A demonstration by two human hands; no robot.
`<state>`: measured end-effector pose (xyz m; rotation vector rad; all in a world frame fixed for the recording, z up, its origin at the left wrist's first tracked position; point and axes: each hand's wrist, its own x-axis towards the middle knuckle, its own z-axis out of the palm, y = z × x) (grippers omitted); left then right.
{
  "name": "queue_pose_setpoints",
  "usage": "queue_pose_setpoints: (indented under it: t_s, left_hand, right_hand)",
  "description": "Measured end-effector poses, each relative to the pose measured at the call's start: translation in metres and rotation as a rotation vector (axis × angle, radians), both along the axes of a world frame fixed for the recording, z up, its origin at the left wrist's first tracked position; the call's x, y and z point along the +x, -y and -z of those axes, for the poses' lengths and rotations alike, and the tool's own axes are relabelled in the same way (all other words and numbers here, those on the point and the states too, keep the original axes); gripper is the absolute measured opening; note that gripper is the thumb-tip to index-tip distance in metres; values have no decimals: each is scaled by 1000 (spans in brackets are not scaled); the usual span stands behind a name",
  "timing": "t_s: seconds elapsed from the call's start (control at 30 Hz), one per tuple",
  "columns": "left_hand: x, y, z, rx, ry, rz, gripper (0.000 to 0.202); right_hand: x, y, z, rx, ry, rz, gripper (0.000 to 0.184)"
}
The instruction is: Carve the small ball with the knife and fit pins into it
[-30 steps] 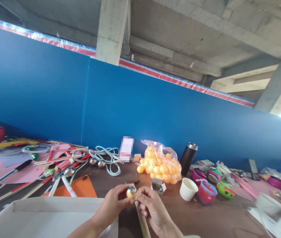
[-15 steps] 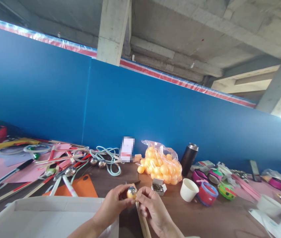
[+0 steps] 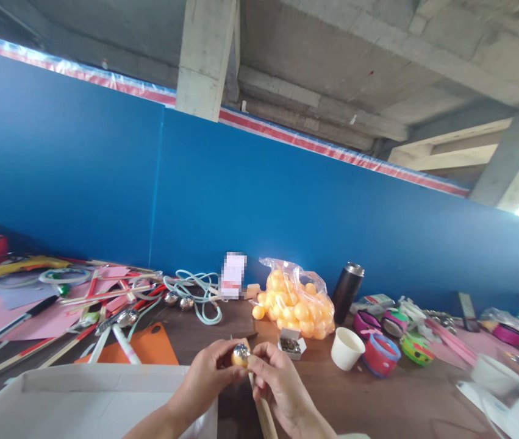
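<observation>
My left hand grips a shiny round metal bell between thumb and fingers, its top silvery and its lower side golden. Fingertips of my right hand are pinched against the bell's right side; whatever they hold there is too small to make out. Under the right hand a pale wooden strip runs toward me. Just beyond the hands stands a small open box of little dark metal pieces. Behind it lies a clear plastic bag of orange balls.
A white paper cup, a black flask and a red-and-blue pouch stand to the right. At left are a white box, an orange sheet, sticks and pale blue cord. A blue partition closes off the back.
The whole view has shifted slightly. Both hands stay together around the bell, with the right fingertips still pinched at its side.
</observation>
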<state>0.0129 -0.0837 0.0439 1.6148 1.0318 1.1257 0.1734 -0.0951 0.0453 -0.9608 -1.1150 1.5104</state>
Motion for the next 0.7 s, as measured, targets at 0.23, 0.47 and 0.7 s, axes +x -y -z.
queue_pose_setpoints:
  t_s: [0.23,0.47,0.7]
  left_hand:
    - [0,3,-4,62,-57,-3,37]
    - [3,0,-1,-63,185,64,45]
    - [-3,-12,9,-141,324,-27,50]
  right_hand:
    - [1,1,1,-24,38,20,26]
    - [-2,-1,-1,36,31,12,27]
    - [17,3,-2,370,871,197,23]
